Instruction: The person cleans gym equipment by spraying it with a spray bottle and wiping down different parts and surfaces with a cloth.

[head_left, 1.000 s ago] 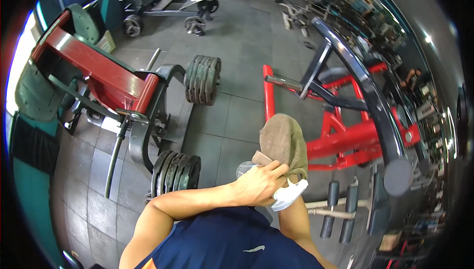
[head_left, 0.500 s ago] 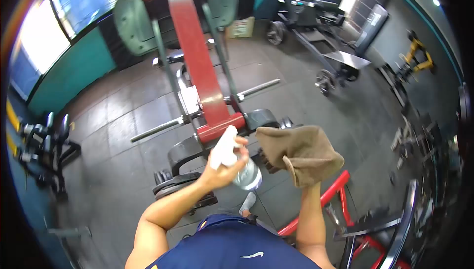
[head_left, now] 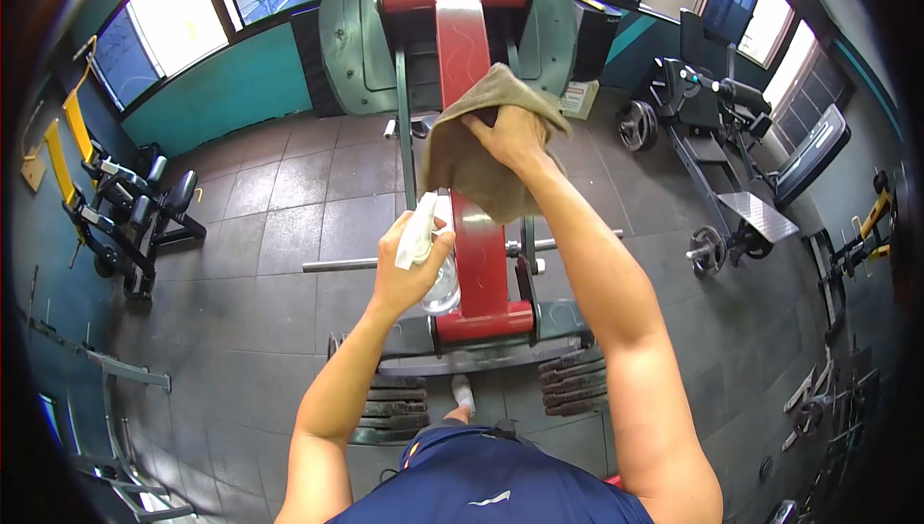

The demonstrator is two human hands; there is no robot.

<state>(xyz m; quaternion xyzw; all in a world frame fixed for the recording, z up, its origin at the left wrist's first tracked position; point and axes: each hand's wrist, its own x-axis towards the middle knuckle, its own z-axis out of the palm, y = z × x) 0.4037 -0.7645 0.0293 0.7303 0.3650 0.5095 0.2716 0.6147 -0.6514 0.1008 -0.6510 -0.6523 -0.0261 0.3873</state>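
My left hand [head_left: 409, 269] is wrapped round the neck of a spray bottle [head_left: 443, 295] with a white trigger head and a clear body. The bottle is upright, just left of a red beam [head_left: 481, 279] on a weight machine. Farther forward, my right hand [head_left: 518, 139] grips a brown cloth [head_left: 472, 173], thumb showing and fingertips hidden in its folds. The cloth hangs spread out and overlaps the middle of the beam. Behind it stands the machine's dark green padded back [head_left: 361, 52].
A metal bar [head_left: 342, 265] sticks out from the machine's left side. Stacked weight plates [head_left: 395, 404] lie low near my feet. A leg machine [head_left: 707, 149] stands at the right, and one with yellow arms [head_left: 72, 158] at the left. Windows line the far wall.
My right hand has swung forward and left with the cloth, from beside the machine to over the red beam. The view has turned right; the bottle stays in my left hand.
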